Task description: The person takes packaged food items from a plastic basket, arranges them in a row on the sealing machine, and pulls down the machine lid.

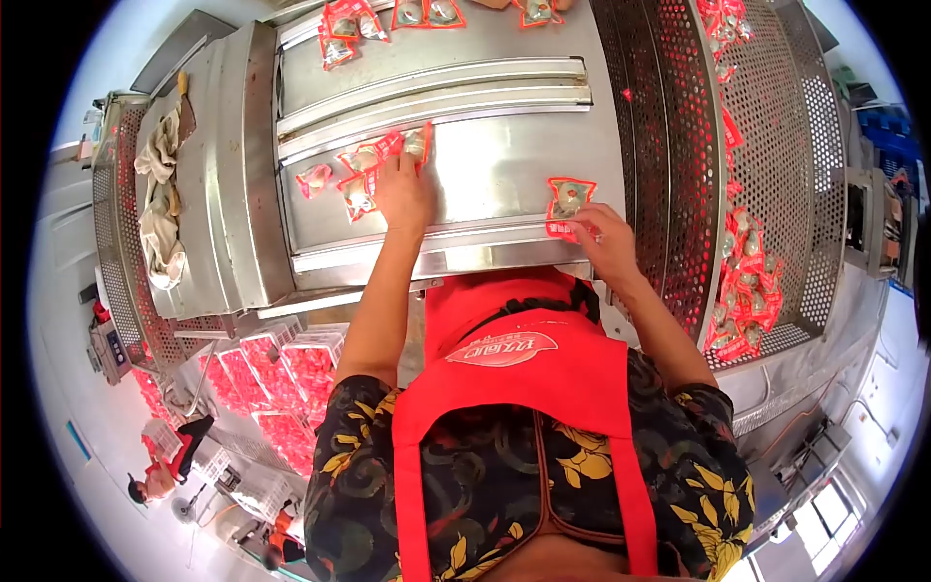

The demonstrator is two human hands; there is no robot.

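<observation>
My left hand (402, 197) lies over a small cluster of red-and-clear plastic packets on the steel worktop, its fingers closed at one packet (417, 144) holding a round, pale greenish item. Touching or close beside that hand are a second packet (363, 158) and a third one (356, 196). A little farther left lies a smaller packet (313, 180). At the right, my right hand (607, 241) pinches the lower edge of a single packet (569, 197), which rests on the worktop near its front rail.
Raised metal rails (436, 92) cross the steel worktop (490, 170). More packets (427, 12) lie beyond, near another person's hand (562, 5). A perforated metal trough (776, 126) at right holds many packets (747, 281). Cloth gloves (160, 213) lie left; red-filled crates (281, 373) stand lower left.
</observation>
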